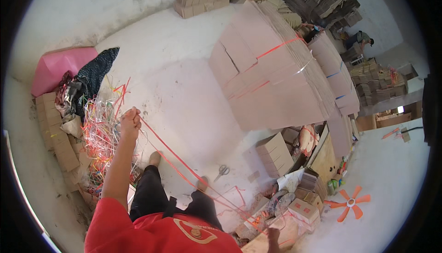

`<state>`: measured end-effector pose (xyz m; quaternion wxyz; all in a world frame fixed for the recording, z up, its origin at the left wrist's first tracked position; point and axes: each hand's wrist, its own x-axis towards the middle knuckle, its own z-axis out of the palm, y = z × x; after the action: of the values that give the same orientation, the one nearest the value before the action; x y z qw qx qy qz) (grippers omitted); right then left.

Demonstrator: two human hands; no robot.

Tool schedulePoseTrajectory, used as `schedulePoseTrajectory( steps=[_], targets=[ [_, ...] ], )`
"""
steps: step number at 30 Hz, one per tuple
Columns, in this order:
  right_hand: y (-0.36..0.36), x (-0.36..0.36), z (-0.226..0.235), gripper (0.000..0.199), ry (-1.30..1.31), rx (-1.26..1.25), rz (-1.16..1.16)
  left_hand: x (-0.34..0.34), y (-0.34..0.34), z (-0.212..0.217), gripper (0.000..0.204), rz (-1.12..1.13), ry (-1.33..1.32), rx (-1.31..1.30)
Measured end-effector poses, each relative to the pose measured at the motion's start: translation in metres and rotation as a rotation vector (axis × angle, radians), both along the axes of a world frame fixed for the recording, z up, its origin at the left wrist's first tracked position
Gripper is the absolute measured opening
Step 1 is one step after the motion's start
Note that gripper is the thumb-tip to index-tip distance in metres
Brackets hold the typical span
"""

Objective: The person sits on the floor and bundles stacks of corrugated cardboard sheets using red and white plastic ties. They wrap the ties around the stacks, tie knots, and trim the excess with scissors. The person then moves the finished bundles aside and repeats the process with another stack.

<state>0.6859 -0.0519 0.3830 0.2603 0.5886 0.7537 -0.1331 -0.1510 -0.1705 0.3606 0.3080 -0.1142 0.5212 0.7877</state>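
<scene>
Two hands share one red strapping cord [184, 163]. The right hand [273, 234], low at the frame's edge beside small printed boxes [305, 210], seems to pinch the cord's near end, though its grip cannot be told for sure. The left hand [130, 120] is raised and closed on the far end, drawing the cord taut across the concrete floor [179, 83], likely to straighten it. A tangle of loose straps [99, 138] crowds behind it; scissors [222, 171] lie nearby. Farther off rests a strapped bundle of flattened cartons [271, 78].
</scene>
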Motion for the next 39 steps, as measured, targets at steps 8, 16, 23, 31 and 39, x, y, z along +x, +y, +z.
schedulePoseTrajectory(
  steps=[8,16,23,31,39],
  targets=[
    [-0.141,-0.018,-0.103,0.037,-0.128,-0.194,0.224,-0.092,-0.034,-0.104,0.020,-0.114,0.094,-0.228],
    [-0.113,-0.172,-0.270,0.036,0.131,-0.045,0.015,-0.136,-0.096,-0.189,0.028,-0.208,0.149,-0.350],
    [-0.019,-0.231,-0.431,0.029,0.321,-0.083,0.116,-0.161,-0.122,-0.284,0.030,-0.189,0.181,-0.436],
    [0.072,-0.246,-0.627,0.023,0.435,0.023,-0.117,-0.169,-0.063,-0.387,0.030,-0.267,0.216,-0.352],
    [0.109,-0.147,-0.671,0.025,-0.028,-0.017,-0.182,-0.150,0.021,-0.476,0.033,-0.455,0.232,-0.195]
  ],
)
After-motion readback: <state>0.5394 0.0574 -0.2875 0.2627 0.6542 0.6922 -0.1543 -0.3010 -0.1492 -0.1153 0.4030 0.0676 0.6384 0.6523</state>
